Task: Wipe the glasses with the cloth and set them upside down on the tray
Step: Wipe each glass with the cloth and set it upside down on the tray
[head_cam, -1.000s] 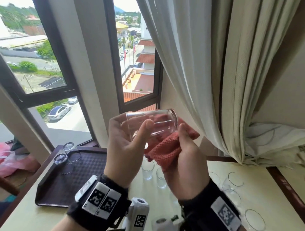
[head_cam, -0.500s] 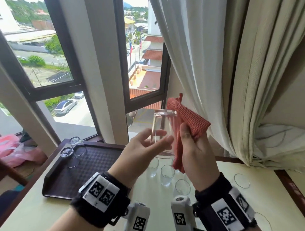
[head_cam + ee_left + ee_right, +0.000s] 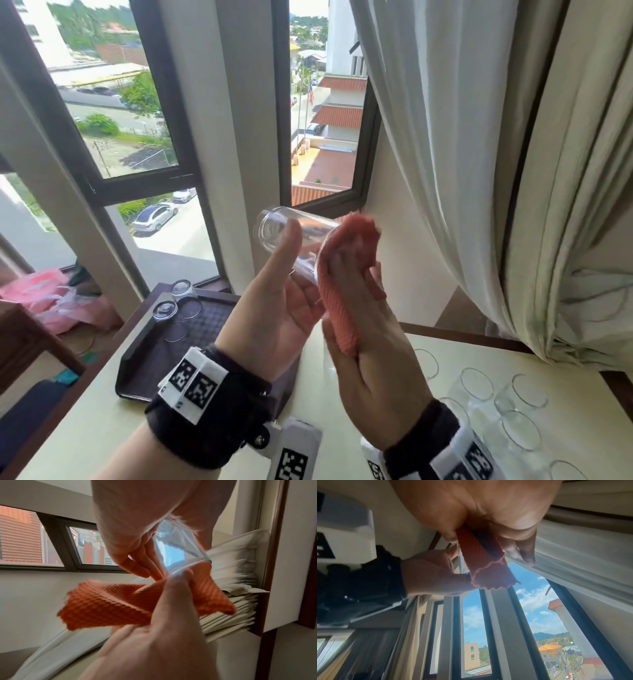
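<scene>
A clear glass [image 3: 294,241] lies tilted in the air before the window, base up and to the left. The left hand [image 3: 274,315] grips it, thumb across the wall, fingers curled beneath. The right hand [image 3: 370,349] pinches the orange cloth [image 3: 346,274] between thumb and fingers and presses it to the glass's mouth. Below, the dark tray [image 3: 137,370] carries two glasses [image 3: 173,303] set upside down. On the table [image 3: 85,428] at right stand several upright glasses [image 3: 513,411]; their exact count is unclear.

The tray [image 3: 144,377] lies left on the table [image 3: 342,445], two glasses [image 3: 173,301] on its far end.
</scene>
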Action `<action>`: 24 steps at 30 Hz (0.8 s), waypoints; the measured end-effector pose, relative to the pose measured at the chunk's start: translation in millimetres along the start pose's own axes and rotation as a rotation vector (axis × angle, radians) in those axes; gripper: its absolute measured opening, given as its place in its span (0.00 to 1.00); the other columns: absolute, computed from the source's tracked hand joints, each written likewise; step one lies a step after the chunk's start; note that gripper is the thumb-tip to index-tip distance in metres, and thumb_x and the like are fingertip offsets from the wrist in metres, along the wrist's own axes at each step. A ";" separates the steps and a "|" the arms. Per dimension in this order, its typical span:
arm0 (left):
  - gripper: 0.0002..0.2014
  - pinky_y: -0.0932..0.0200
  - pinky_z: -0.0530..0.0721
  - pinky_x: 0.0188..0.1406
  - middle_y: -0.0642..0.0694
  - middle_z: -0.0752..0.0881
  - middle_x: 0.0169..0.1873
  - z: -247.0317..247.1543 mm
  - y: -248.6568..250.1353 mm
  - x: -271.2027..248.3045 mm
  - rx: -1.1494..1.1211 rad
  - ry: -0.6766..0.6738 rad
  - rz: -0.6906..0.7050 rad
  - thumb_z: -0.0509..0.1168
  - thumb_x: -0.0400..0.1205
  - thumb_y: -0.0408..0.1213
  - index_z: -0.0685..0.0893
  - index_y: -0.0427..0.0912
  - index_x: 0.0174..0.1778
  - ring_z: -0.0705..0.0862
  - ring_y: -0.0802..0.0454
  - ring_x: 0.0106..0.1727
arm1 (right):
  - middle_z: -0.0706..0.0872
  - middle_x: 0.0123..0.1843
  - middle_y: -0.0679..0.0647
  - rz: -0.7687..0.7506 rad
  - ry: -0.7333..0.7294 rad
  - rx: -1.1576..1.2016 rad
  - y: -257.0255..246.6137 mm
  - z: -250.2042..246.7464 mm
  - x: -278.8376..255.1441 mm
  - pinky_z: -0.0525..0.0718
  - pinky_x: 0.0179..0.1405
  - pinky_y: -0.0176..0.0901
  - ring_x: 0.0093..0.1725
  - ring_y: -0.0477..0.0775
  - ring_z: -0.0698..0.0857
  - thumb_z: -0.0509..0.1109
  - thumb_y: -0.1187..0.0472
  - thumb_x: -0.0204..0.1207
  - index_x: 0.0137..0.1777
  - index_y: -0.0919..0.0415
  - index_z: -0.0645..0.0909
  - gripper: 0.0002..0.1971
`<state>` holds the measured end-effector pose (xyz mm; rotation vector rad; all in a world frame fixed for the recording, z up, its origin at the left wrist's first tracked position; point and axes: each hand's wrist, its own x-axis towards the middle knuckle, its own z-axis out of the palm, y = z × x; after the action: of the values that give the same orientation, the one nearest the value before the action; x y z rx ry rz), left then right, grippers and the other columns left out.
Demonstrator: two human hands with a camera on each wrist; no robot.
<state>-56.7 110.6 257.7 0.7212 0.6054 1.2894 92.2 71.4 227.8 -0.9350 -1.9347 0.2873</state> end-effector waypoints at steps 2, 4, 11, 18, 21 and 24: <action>0.33 0.24 0.65 0.88 0.23 0.83 0.73 -1.3 4.1 -1.4 0.047 -0.027 0.030 0.69 0.82 0.62 0.87 0.37 0.73 0.78 0.23 0.79 | 0.71 0.86 0.36 0.029 -0.041 -0.027 -3.4 -0.1 4.5 0.83 0.74 0.54 0.76 0.52 0.81 0.67 0.64 0.86 0.90 0.41 0.61 0.36; 0.30 0.27 0.74 0.83 0.24 0.86 0.66 -2.3 7.1 -2.5 0.130 -0.053 0.060 0.73 0.80 0.59 0.90 0.37 0.66 0.83 0.28 0.70 | 0.83 0.73 0.35 0.053 -0.080 -0.098 -6.1 -3.7 11.7 0.84 0.52 0.39 0.54 0.45 0.86 0.66 0.58 0.86 0.83 0.39 0.71 0.27; 0.28 0.44 0.88 0.56 0.29 0.91 0.55 -6.7 9.4 -5.9 0.294 -0.077 0.082 0.80 0.75 0.51 0.88 0.32 0.61 0.90 0.37 0.55 | 0.90 0.37 0.54 0.516 -0.314 0.407 -15.5 -16.4 42.0 0.92 0.42 0.58 0.39 0.58 0.91 0.68 0.60 0.72 0.46 0.63 0.84 0.07; 0.45 0.38 0.88 0.55 0.29 0.90 0.53 -10.8 15.1 -4.1 0.339 -0.160 0.190 0.85 0.69 0.62 0.80 0.26 0.66 0.90 0.34 0.53 | 0.82 0.36 0.71 0.777 -0.310 1.505 -33.8 -20.7 51.5 0.89 0.22 0.56 0.22 0.66 0.86 0.59 0.79 0.62 0.60 0.71 0.86 0.27; 0.42 0.44 0.91 0.59 0.32 0.90 0.55 -12.2 17.4 -2.4 0.346 -0.190 0.201 0.84 0.72 0.61 0.81 0.28 0.66 0.90 0.37 0.56 | 0.82 0.34 0.68 0.770 -0.296 1.628 -32.1 -15.8 51.8 0.90 0.22 0.55 0.22 0.63 0.86 0.56 0.79 0.62 0.63 0.73 0.82 0.28; 0.41 0.45 0.91 0.53 0.34 0.91 0.51 -15.0 19.4 -4.4 0.359 -0.201 0.194 0.84 0.72 0.61 0.82 0.27 0.62 0.91 0.37 0.51 | 0.81 0.34 0.71 0.737 -0.300 1.307 -32.4 -13.7 50.1 0.91 0.27 0.57 0.27 0.69 0.87 0.62 0.79 0.64 0.55 0.69 0.87 0.21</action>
<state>-81.0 110.7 262.9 1.2153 0.6203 1.2783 74.0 82.6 285.1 -0.6167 -1.0945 1.9049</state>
